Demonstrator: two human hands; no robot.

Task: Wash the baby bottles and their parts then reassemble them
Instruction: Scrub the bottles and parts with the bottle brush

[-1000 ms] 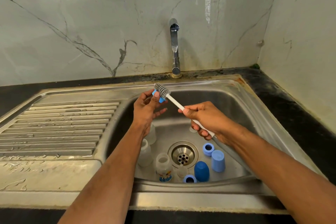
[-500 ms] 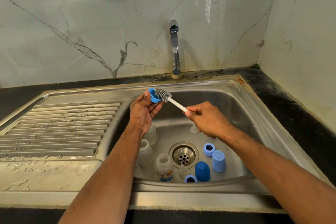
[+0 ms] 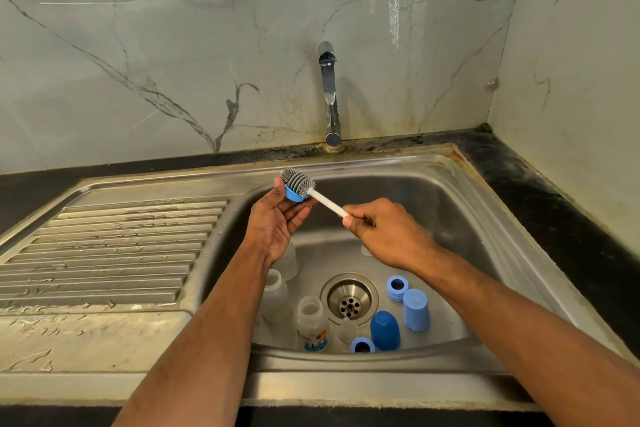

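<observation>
Small blue plastic bottle ring [image 3: 293, 195] sits over the steel sink [image 3: 450, 204], pinched at its rim by the left hand [image 3: 277, 222]; light, rigid, likely slippery wet. Right hand [image 3: 384, 232] grips the grey-bristled white-handled brush [image 3: 301, 184].

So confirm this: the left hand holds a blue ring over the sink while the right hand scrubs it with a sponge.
Not a sponge. In the head view the right hand grips the white handle of a bottle brush, its grey bristles against the blue ring held by the left hand over the sink.
</observation>
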